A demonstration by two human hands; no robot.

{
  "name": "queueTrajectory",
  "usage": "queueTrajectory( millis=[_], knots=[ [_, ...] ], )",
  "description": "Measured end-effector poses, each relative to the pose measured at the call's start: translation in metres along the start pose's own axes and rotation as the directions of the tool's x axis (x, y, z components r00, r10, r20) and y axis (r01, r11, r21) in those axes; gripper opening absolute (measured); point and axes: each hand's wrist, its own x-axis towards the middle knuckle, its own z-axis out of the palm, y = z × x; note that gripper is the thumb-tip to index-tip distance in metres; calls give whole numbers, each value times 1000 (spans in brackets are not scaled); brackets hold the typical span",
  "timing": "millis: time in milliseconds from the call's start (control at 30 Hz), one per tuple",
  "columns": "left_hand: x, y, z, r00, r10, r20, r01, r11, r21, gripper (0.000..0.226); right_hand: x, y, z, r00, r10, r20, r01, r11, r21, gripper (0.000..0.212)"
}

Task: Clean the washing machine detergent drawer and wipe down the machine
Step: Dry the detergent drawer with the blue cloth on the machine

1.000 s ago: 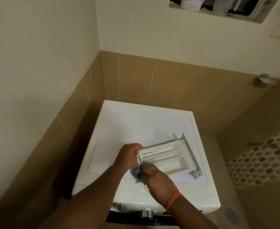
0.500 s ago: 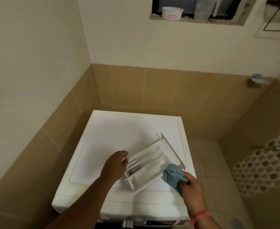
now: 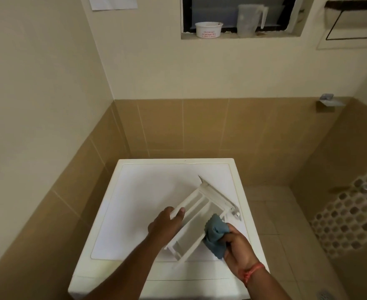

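A corner of a small tiled room is seen from above. The upper walls [image 3: 48, 83] are painted cream; the lower half is clad in tan tiles [image 3: 199, 126]. High on the far wall a recessed window [image 3: 238, 16] is set, dark behind its glass, with a white tub [image 3: 209, 29] and a clear plastic jug [image 3: 250, 19] on its sill. A sheet of paper [image 3: 113, 3] is fixed at the top left. The floor [image 3: 286, 224] is laid with beige tiles, and a hexagon mosaic panel [image 3: 351, 213] is seen at the right.

one drawer [image 3: 202, 215], one cloth [image 3: 216, 233], two hands [image 3: 165, 224]
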Motion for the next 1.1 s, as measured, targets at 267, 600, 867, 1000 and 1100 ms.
queueTrajectory(
  millis=[267, 600, 867, 1000, 1100],
  knots=[
    [-7, 18, -39, 984, 92, -152, -159, 839, -520, 26, 3, -47, 44, 933, -347, 96, 346, 786, -512, 22],
    [10, 25, -68, 998, 38, -57, -68, 635, -770, 77, 17, -50, 57, 783, -586, 209, 549, 491, -677, 49],
    [10, 27, -62, 966, 182, -184, -256, 573, -778, 40, 12, -52, 78, 802, -577, 155, 504, 515, -693, 33],
    [7, 27, -57, 965, 73, -250, -257, 421, -870, 40, 18, -46, 77, 849, -502, 163, 446, 518, -730, 12],
    [7, 18, -50, 968, 40, -249, -245, 378, -893, 58, 9, -38, 79, 863, -473, 180, 465, 601, -650, 12]
  ],
)
